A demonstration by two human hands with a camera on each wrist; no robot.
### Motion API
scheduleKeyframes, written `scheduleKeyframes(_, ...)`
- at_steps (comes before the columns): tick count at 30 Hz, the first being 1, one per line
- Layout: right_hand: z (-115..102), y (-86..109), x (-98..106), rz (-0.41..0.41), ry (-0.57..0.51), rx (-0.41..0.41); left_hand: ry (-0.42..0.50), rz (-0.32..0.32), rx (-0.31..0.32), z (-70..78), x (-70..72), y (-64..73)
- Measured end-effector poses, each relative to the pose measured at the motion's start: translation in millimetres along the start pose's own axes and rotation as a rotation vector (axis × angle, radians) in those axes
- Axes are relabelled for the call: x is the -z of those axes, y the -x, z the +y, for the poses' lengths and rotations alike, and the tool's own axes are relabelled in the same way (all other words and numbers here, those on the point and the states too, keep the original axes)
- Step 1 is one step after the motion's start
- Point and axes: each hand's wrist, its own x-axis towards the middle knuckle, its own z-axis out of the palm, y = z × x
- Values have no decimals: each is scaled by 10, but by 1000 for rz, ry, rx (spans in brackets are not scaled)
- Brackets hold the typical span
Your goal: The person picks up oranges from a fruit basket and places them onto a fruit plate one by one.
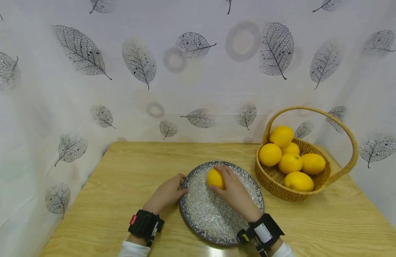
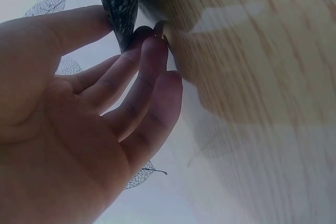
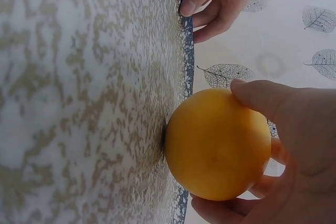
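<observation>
A round speckled grey plate (image 1: 211, 217) with a dark blue rim lies on the wooden table. My left hand (image 1: 163, 195) pinches its left rim, thumb at the top edge and fingers curled underneath, as the left wrist view shows. Over the upper middle of the plate, my right hand (image 1: 239, 195) holds a yellow lemon (image 1: 215, 179) between thumb and fingers. In the right wrist view that lemon (image 3: 215, 145) sits right at the plate's surface, with the fingers wrapped round its far side.
To the right of the plate stands a woven basket (image 1: 271, 182) with a tall arched handle (image 1: 313, 109), holding several lemons (image 1: 299, 181). The wooden table (image 1: 137, 160) backs onto a pale curtain (image 1: 204, 85) printed with leaves.
</observation>
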Motion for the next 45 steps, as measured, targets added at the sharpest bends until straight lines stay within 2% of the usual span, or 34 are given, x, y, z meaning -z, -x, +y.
scheduleKeyframes(18,3,18,-14,8,28,51,38,-7,9,-13,10,20)
scheduleKeyframes(34,-16,31,20,12,18,13,50,-11,8,-11,9,7)
scheduleKeyframes(41,-28,24,126,15,30,-13,51,-20,12,-28,6,0)
scheduleKeyframes(45,-59,27,240,29,28,-2,53,-21,16,-33,8,-3)
